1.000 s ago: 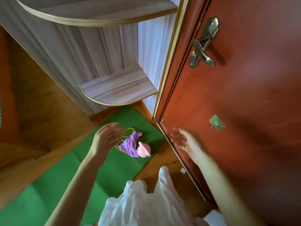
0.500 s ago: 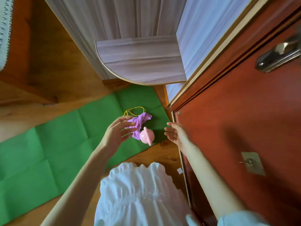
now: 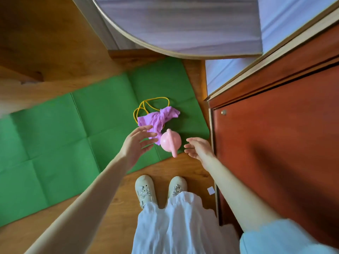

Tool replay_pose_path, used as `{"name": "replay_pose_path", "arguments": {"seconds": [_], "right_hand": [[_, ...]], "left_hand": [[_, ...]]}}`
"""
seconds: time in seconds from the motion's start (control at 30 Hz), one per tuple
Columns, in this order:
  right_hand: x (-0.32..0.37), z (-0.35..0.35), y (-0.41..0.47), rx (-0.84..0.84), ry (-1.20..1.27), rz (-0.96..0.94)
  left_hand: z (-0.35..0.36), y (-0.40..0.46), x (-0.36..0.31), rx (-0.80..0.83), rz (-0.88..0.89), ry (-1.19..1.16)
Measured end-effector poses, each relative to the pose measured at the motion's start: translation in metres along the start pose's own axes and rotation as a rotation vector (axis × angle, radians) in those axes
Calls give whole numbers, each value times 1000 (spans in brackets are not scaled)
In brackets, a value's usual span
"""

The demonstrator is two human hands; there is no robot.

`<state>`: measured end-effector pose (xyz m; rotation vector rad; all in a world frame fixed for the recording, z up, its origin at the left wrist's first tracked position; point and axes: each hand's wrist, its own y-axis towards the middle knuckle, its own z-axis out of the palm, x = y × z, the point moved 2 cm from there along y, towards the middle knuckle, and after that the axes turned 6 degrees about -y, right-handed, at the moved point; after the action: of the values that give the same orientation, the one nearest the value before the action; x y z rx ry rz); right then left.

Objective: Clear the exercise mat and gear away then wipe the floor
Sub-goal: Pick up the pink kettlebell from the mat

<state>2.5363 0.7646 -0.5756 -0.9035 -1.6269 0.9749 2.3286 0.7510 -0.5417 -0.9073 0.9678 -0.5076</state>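
On mat (image 3: pixel 102 114): kettlebell (image 3: pixel 171 142); both hands (image 3: pixel 134 144) (image 3: pixel 199 148) spread beside.

The green mat (image 3: pixel 55 143) runs off the left edge; the purple cloth (image 3: pixel 157 119) hides part of the yellow cord (image 3: pixel 146 104).

head cam | steeply down | over mat (image 3: pixel 55 143), floor (image 3: pixel 110 208) | hands near

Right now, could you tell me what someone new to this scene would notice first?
Most likely the bright green exercise mat spread over the wooden floor, with a pink kettlebell, a purple cloth and a yellow cord bunched near its right end. Both open hands, left hand and right hand, reach toward the kettlebell from either side, beside the red-brown door.
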Motion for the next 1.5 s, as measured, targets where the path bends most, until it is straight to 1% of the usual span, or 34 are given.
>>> {"name": "replay_pose_path", "arguments": {"seconds": [0.17, 0.37, 0.43, 0.57, 0.73, 0.93, 1.07, 1.17, 1.33, 1.5], "right_hand": [[-25, 21, 63, -21, -82, 48], [-61, 42, 133, -29, -302, 40], [-70, 49, 152, -25, -365, 44], [-80, 64, 182, -45, -418, 33], [-88, 81, 207, -54, -446, 2], [-101, 94, 233, -7, -453, -19], [-108, 100, 243, -31, -343, -35], [-108, 104, 247, -45, -296, 13], [-109, 104, 249, -131, -284, 93], [-116, 99, 228, -189, -261, 135]], "left_hand": [[-22, 65, 43, -81, -41, 22], [-52, 122, 95, -205, -52, 39], [-59, 138, 111, -218, -54, 28], [-65, 166, 139, -220, -63, 27], [-69, 192, 157, -207, -58, 18], [-75, 218, 172, -204, -75, 5], [-80, 225, 185, -199, -105, -16], [-83, 224, 190, -186, -116, -25], [-92, 213, 189, -179, -135, 27], [-101, 194, 188, -255, -157, 33]]}}
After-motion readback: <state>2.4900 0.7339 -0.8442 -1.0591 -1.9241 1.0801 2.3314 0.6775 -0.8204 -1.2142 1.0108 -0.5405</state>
